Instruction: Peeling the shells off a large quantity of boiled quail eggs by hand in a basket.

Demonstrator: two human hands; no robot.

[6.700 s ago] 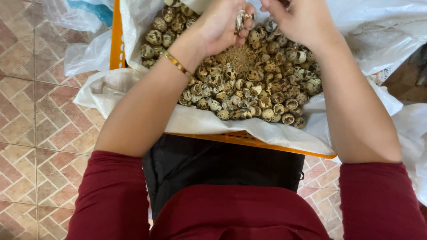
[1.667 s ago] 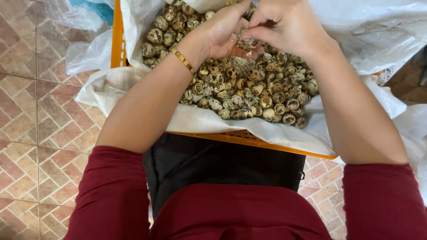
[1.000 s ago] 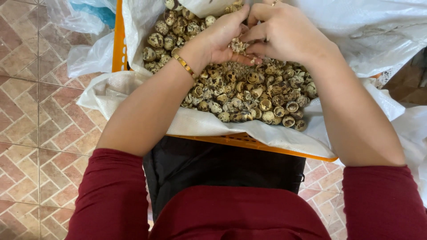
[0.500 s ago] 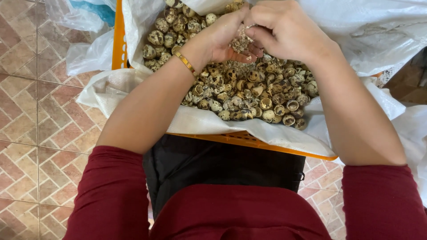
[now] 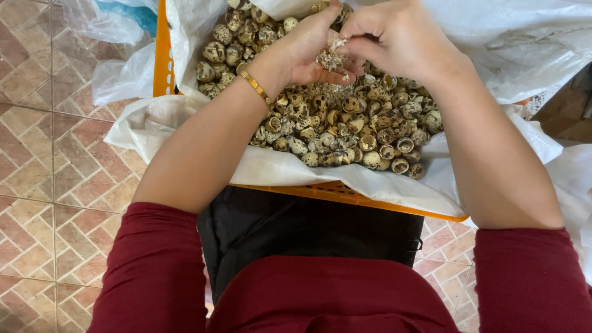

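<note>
speckled shell [image 5: 331,57] half-hidden, both hands pinching

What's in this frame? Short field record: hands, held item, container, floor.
left hand: cupped, cradling a cracked speckled egg
right hand: fingers pinching at the egg's shell
wrist: gold bracelet on left
below hands: heap of speckled eggs and empty shells
container: orange crate lined with white sack
floor: reddish patterned tiles
clothing: dark red sleeves
</note>
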